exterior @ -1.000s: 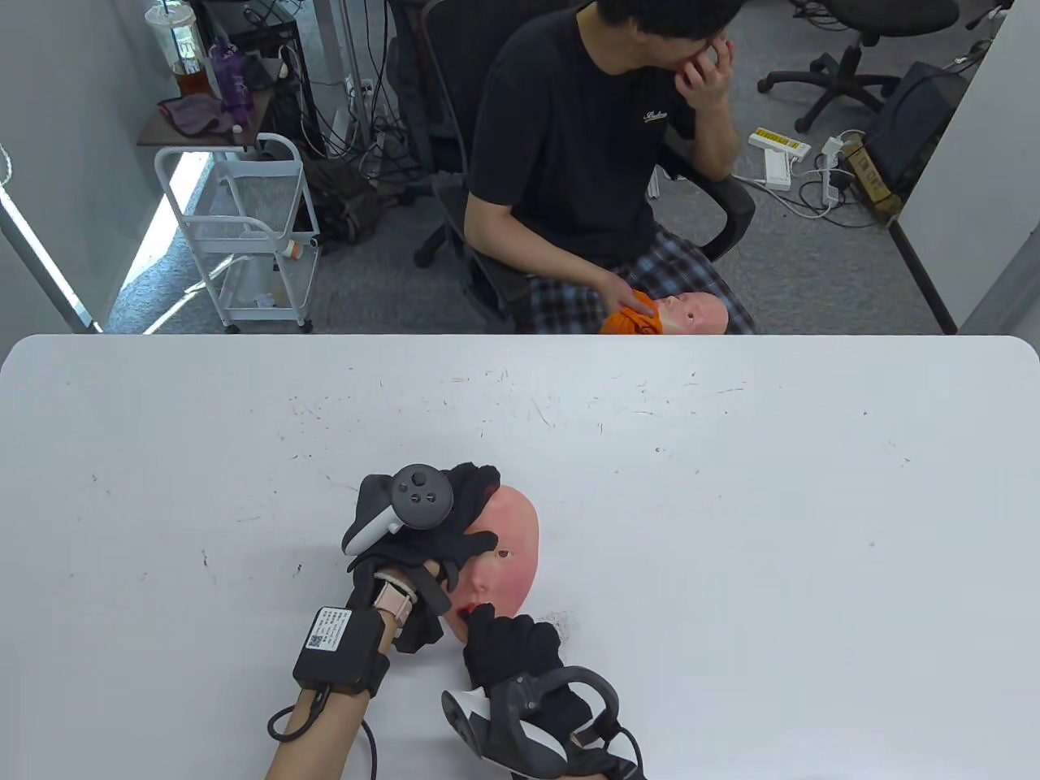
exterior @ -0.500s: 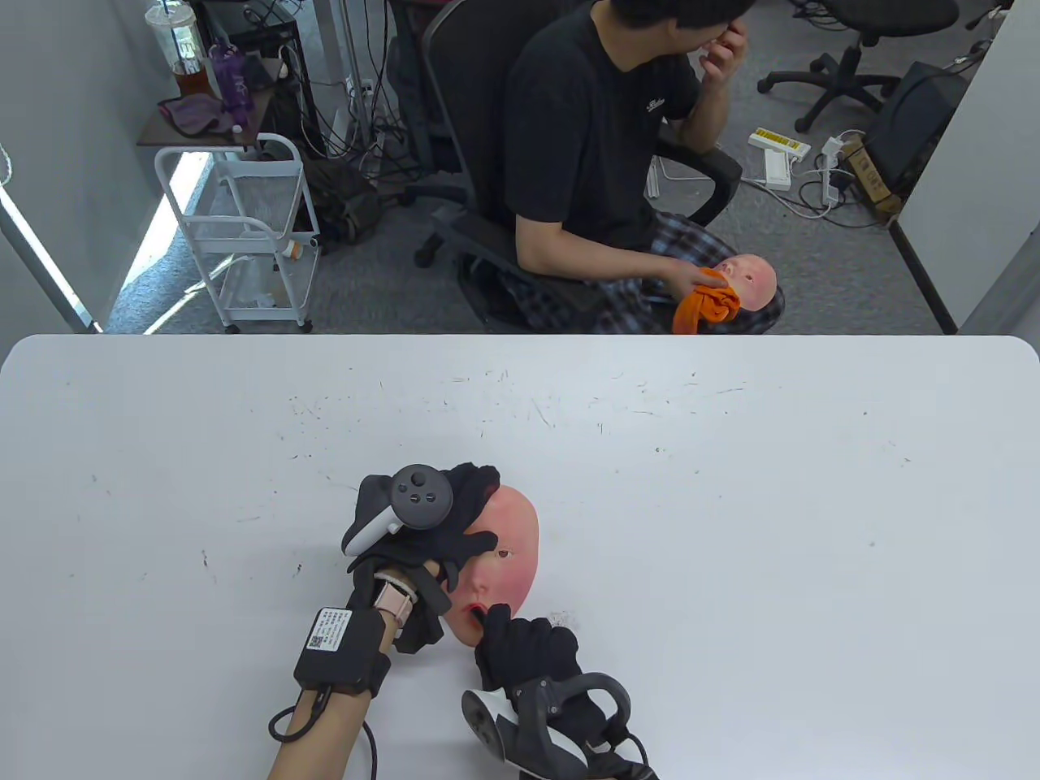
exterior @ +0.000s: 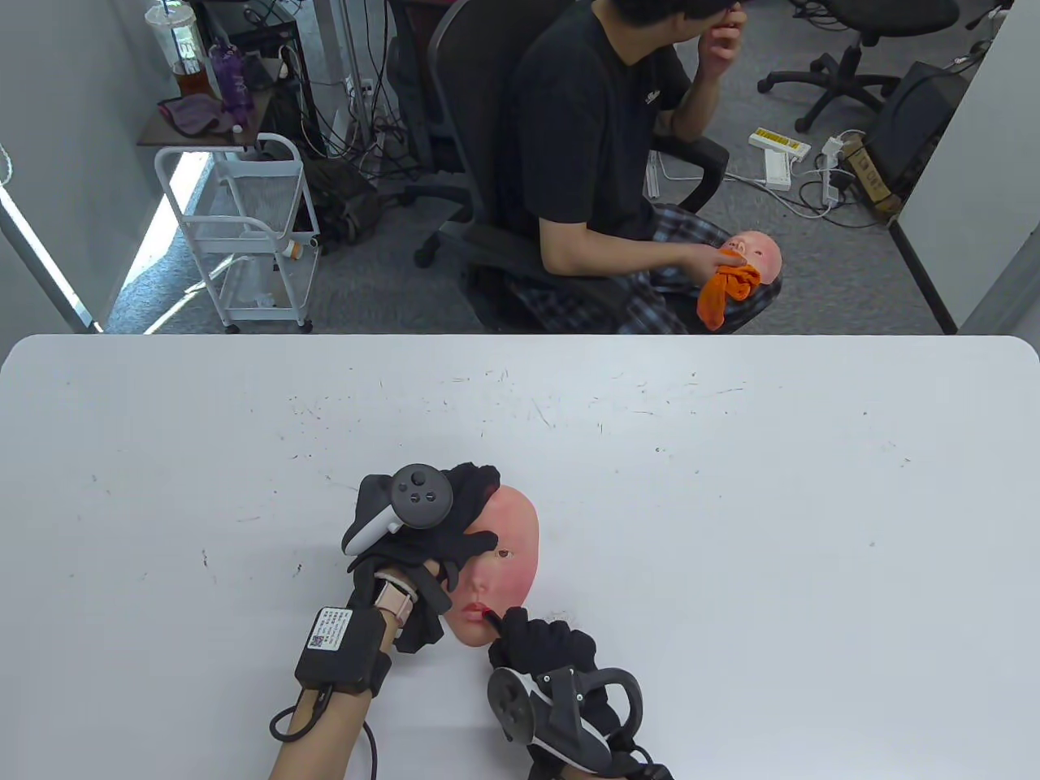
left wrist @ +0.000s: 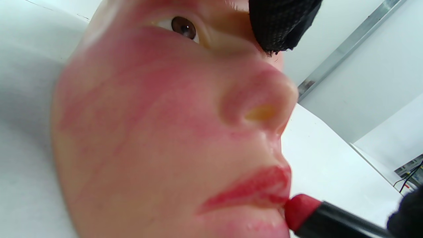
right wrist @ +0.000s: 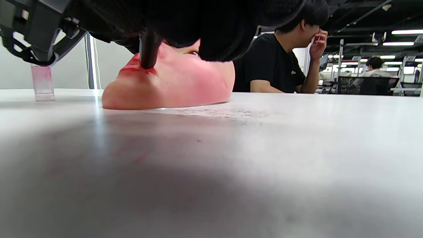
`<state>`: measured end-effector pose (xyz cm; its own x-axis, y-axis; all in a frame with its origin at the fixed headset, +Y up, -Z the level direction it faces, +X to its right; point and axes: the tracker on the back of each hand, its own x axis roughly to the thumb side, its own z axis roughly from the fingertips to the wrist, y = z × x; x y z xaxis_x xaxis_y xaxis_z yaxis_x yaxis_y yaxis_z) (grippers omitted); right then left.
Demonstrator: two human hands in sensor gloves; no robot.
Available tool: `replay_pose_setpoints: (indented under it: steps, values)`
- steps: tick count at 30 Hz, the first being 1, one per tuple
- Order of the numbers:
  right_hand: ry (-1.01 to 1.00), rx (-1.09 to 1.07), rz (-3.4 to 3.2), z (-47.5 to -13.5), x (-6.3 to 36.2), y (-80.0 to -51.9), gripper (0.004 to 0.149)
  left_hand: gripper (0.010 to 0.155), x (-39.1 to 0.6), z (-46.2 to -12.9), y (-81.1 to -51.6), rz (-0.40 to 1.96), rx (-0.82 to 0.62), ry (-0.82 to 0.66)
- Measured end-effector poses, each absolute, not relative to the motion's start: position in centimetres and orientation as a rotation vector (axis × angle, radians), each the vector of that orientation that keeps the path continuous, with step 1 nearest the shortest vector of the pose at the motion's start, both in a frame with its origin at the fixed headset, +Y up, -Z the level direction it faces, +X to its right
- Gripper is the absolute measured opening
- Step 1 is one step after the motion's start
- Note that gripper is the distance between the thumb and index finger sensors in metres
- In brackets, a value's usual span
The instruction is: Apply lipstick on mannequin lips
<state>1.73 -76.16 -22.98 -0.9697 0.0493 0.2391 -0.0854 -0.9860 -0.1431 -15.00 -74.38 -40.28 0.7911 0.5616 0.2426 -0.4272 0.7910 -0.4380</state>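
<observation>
Left hand (exterior: 422, 536) stays where it was across the earlier table views, lying over the forehead and left side of the mannequin face (exterior: 505, 561) with a fingertip (left wrist: 281, 24) near the brow; fingers look spread over the face, holding it flat on the table (exterior: 731, 487), near-centre. The mannequin itself has not shifted. Lips (left wrist: 254, 190) already carry red colour, uneven at the edges. Lipstick (left wrist: 317, 216), black tube with red bullet, touches the lips at the corner nearer the right hand in the left wrist view; right wrist view shows the tube coming down onto the mouth. What changes: right hand (exterior: 544, 650) has slid rightward and slightly nearer over the last second, its tracker rotating, so the tip has travelled along the mouth from the middle toward that corner. Right hand grips the tube, fingers curled around it; exact finger placement is hidden by the glove. Judgement: a stroke is ending at the corner, coverage is mostly done, likely one more pass or touch-up left. A small clear cap-like object (right wrist: 42, 82) stands on the table beyond the face. A seated person (exterior: 601, 154) far behind wipes another mannequin head, unrelated.
</observation>
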Motion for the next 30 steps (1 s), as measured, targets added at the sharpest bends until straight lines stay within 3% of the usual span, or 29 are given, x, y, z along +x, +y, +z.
replay_pose_setpoints:
  steps: [15,23,30]
  values:
    - [-0.245,0.431,3.044,-23.0,0.92,-76.12,0.052,0.084,-15.06,-40.31,-74.43,0.552,-0.372,-0.371]
    - [-0.295,0.365,3.041,-22.92,1.36,-76.04,0.052,0.084,-15.09,-40.26,-74.48,0.553,-0.366,-0.369]
    - [-0.214,0.439,3.052,-23.16,0.75,-76.19,0.052,0.084,-15.1,-40.23,-74.51,0.556,-0.363,-0.366]
